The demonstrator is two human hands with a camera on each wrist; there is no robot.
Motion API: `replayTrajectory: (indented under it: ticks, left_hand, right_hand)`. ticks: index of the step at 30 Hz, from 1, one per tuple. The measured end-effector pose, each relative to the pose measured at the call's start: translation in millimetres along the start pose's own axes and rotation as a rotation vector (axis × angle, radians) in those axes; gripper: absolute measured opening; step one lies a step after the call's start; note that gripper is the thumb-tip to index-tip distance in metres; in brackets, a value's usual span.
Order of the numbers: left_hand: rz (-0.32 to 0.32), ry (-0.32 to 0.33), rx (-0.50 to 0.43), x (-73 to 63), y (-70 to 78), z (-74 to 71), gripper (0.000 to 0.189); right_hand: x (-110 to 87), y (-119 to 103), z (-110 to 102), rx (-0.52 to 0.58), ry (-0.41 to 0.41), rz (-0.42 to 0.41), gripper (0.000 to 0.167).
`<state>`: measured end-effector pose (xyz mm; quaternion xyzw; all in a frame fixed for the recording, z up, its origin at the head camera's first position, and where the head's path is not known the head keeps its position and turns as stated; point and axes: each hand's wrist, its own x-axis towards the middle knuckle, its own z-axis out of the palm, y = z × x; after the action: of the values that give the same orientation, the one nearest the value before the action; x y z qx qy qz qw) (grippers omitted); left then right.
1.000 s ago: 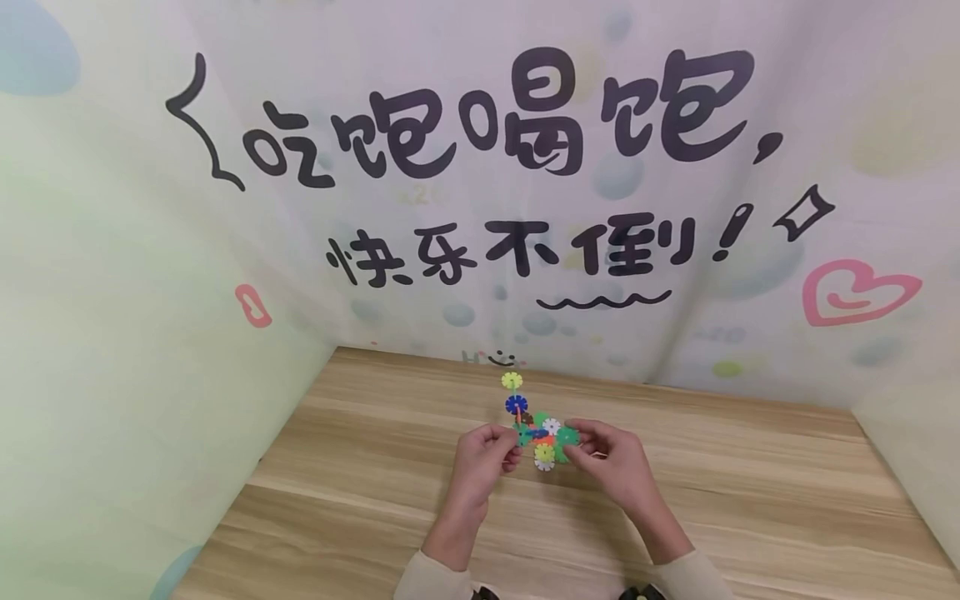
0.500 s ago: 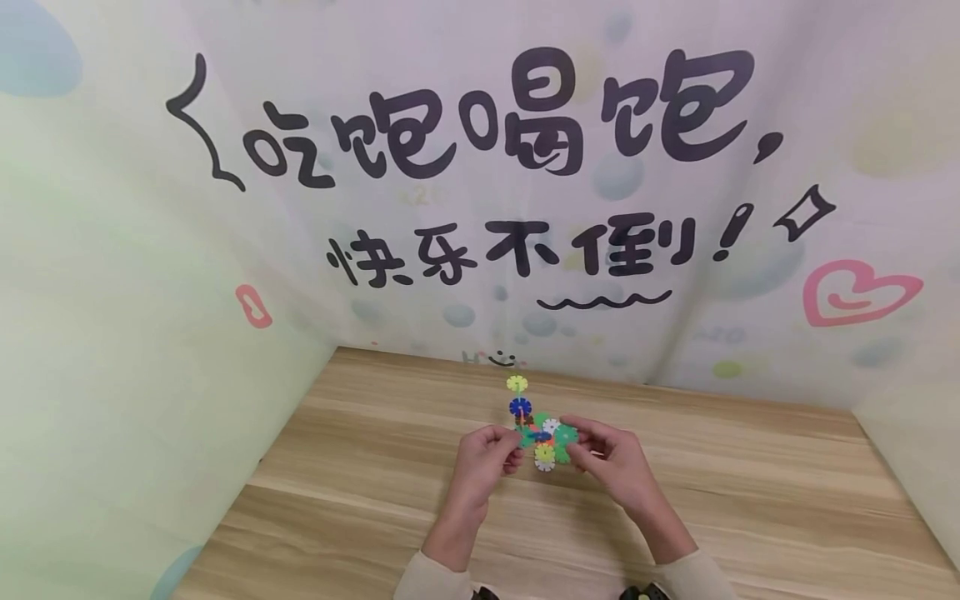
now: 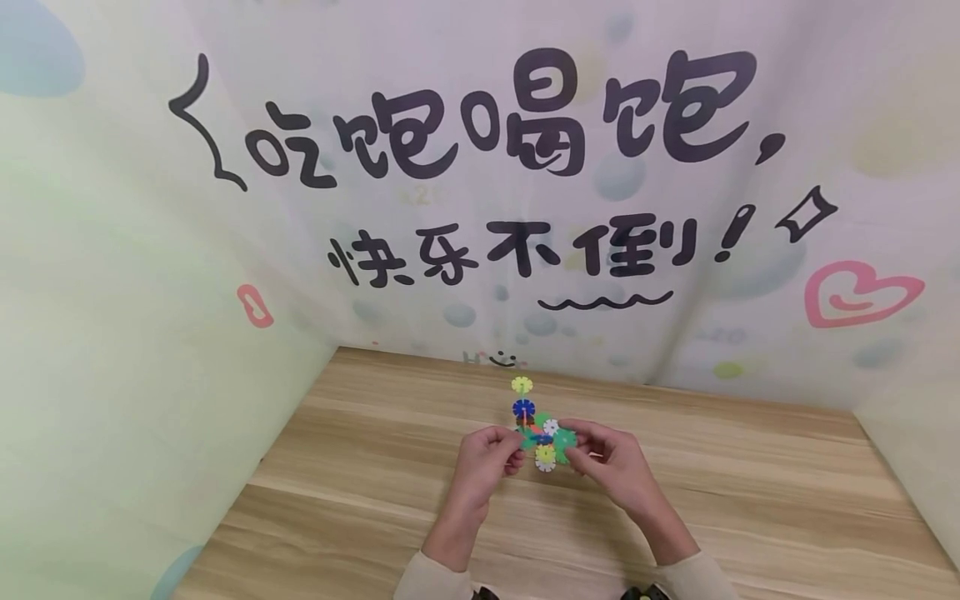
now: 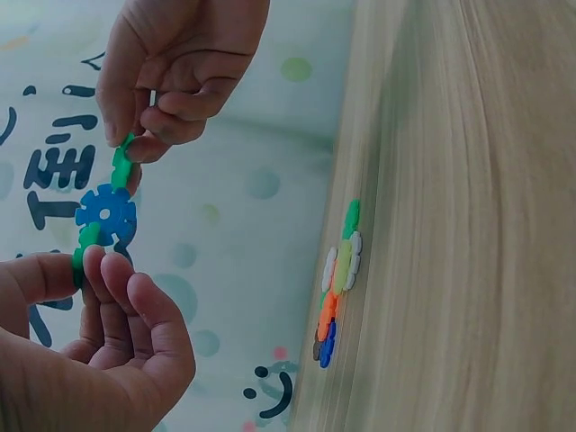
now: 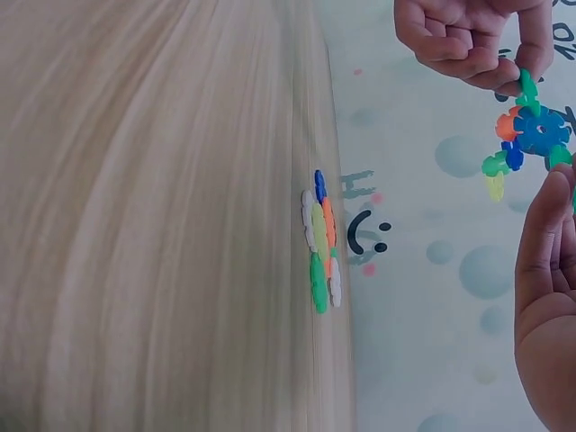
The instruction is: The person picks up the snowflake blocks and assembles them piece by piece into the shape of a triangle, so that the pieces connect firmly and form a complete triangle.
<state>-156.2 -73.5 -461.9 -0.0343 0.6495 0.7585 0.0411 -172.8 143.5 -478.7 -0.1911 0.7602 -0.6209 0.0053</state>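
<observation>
In the head view my left hand (image 3: 482,462) pinches a green snowflake disc (image 3: 527,441) between thumb and forefinger. Thumb and fingers of my right hand (image 3: 617,461) pinch a larger-looking green disc (image 3: 565,438). A blue disc (image 4: 106,214), slotted between these two greens, links them in the left wrist view. From the left end branches a chain with an orange disc (image 5: 508,124), a small blue disc, a green one and a yellow disc (image 3: 522,385). The held piece hangs above the table, apart from it.
Below the hands, a flat cluster of joined discs (image 4: 342,270) lies on the wooden table (image 3: 360,500); it has green, white, yellow, orange and blue ones. A printed curtain (image 3: 450,167) with black lettering rises behind the table, and pale cloth sides flank it.
The yellow-tipped branch has swung a little to the right and slightly lower in the head view. Both hands keep their pinch and have barely moved.
</observation>
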Motion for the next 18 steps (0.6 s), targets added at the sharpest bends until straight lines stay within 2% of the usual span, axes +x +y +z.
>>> replayTrajectory:
  ticks: [7, 18]
  left_hand:
    - [0.003, -0.010, 0.004, -0.5, -0.4, -0.4, 0.016]
    - [0.005, -0.007, 0.033, 0.4, -1.7, -1.3, 0.017]
  right_hand:
    - [0.7, -1.5, 1.7, -0.013, -0.022, -0.025, 0.036]
    - [1.0, -3.9, 2.4, -0.034, -0.019, 0.002, 0.035]
